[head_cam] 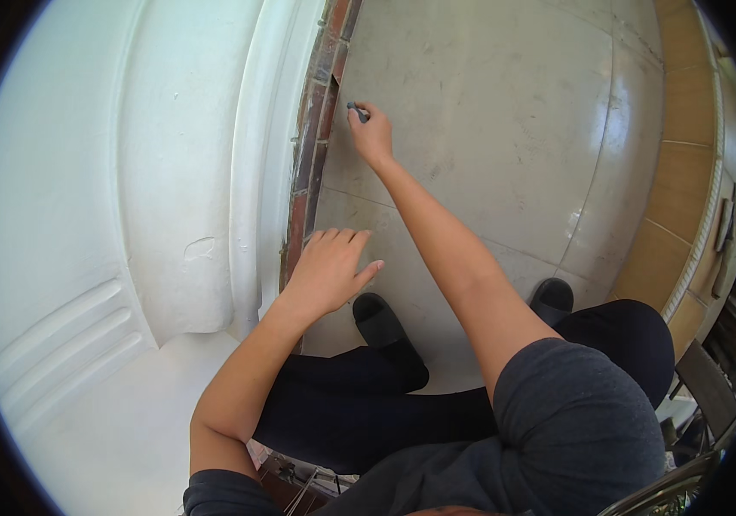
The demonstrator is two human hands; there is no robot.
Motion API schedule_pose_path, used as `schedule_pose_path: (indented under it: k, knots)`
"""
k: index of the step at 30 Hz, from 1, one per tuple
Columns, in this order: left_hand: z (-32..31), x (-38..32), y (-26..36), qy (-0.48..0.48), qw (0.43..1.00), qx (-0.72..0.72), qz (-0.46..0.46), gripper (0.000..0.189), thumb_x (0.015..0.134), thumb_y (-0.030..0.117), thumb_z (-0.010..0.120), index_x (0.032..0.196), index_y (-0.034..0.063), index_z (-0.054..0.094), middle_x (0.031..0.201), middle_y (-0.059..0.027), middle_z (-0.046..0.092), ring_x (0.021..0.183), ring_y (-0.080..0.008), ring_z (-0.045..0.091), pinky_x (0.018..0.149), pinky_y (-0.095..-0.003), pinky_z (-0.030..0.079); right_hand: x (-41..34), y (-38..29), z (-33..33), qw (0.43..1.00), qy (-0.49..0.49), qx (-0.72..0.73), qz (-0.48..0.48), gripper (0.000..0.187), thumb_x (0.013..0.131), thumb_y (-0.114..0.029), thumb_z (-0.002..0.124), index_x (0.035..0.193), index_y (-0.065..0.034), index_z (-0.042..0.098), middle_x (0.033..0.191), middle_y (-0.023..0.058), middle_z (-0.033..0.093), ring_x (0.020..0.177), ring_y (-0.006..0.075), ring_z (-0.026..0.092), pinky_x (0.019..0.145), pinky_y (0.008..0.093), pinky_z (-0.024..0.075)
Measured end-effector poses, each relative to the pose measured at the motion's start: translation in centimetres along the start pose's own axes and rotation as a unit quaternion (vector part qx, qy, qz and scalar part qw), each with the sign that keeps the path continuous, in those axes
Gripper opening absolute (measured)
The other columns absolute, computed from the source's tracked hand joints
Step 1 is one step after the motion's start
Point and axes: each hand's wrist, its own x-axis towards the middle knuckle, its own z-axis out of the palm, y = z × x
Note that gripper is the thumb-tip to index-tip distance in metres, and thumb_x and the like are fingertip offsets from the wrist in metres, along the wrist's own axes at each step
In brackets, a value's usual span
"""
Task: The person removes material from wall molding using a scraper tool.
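My right hand (373, 132) is closed around a small dark grey object (359, 112), mostly covered by the fingers; what kind of object it is I cannot tell. It is held low over the floor, just beside a strip of red and dark brown brick-like tiles (308, 151) along the wall's foot. One tile (328, 108) by that hand appears to stand slightly out, with a dark gap at its far end. Nearer to me, my left hand (332, 267) is empty, palm down, thumb spread from the fingers. Its fingertips are near the tile strip; whether they touch anything is unclear.
A white moulded wall or column base (181, 161) rises on the left. Pale glossy tiles (490, 116) cover the floor, with my dark slippers (377, 316) on them. Along the right runs a step faced in tan tiles (684, 174). A dark chair-like object (710, 387) stands at lower right.
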Motion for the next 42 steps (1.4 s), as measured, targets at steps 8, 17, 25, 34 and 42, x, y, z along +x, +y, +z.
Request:
schedule_pose_path:
  k: [8, 17, 25, 34, 42]
  knots:
    - [0.4, 0.9, 0.0, -0.037, 0.999, 0.007, 0.009, 0.052, 0.099, 0.039, 0.064, 0.130, -0.0016, 0.061, 0.119, -0.0197, 0.068, 0.112, -0.0356, 0.062, 0.101, -0.0453, 0.046, -3.5, 2.1, 0.4, 0.999, -0.039, 0.010, -0.013, 0.034, 0.093, -0.025, 0.067, 0.115, -0.0002, 0.073, 0.101, 0.0272, 0.073, 0.096, 0.0422, 0.072, 0.086, 0.0439, 0.0559]
    - [1.8, 0.6, -0.5, -0.021, 1.000, 0.005, 0.010, 0.050, 0.098, 0.039, 0.064, 0.127, -0.0018, 0.062, 0.114, -0.0193, 0.068, 0.109, -0.0349, 0.063, 0.098, -0.0454, 0.047, 1.3, 0.2, -0.6, 0.999, -0.036, -0.021, 0.003, 0.032, 0.093, -0.024, 0.066, 0.112, 0.0003, 0.073, 0.100, 0.0290, 0.072, 0.097, 0.0452, 0.071, 0.085, 0.0462, 0.0549]
    - [1.7, 1.5, 0.8, 0.013, 0.998, 0.002, 0.056, 0.049, 0.098, 0.039, 0.065, 0.124, -0.0021, 0.063, 0.109, -0.0188, 0.069, 0.104, -0.0355, 0.065, 0.095, -0.0445, 0.047, -4.5, 1.6, 0.3, 0.999, -0.022, -0.011, -0.038, 0.031, 0.096, -0.024, 0.064, 0.115, -0.0015, 0.072, 0.100, 0.0291, 0.071, 0.097, 0.0473, 0.069, 0.085, 0.0484, 0.0545]
    - [1.0, 1.0, 0.6, -0.006, 1.000, -0.008, 0.018, 0.043, 0.099, 0.037, 0.064, 0.119, -0.0011, 0.065, 0.112, -0.0195, 0.068, 0.108, -0.0356, 0.062, 0.099, -0.0455, 0.046, -7.1, 1.9, 0.2, 0.999, -0.030, 0.006, -0.037, 0.032, 0.097, -0.023, 0.064, 0.120, -0.0020, 0.070, 0.104, 0.0277, 0.072, 0.098, 0.0462, 0.069, 0.086, 0.0485, 0.0543]
    - [0.7, 0.7, -0.3, -0.016, 1.000, -0.014, -0.022, 0.030, 0.097, 0.029, 0.065, 0.089, 0.0010, 0.062, 0.089, -0.0166, 0.067, 0.089, -0.0369, 0.063, 0.083, -0.0479, 0.048, -5.3, -1.6, 0.3, 0.996, -0.008, 0.029, -0.088, 0.033, 0.097, -0.023, 0.064, 0.122, -0.0012, 0.070, 0.111, 0.0257, 0.072, 0.104, 0.0439, 0.068, 0.091, 0.0478, 0.0536]
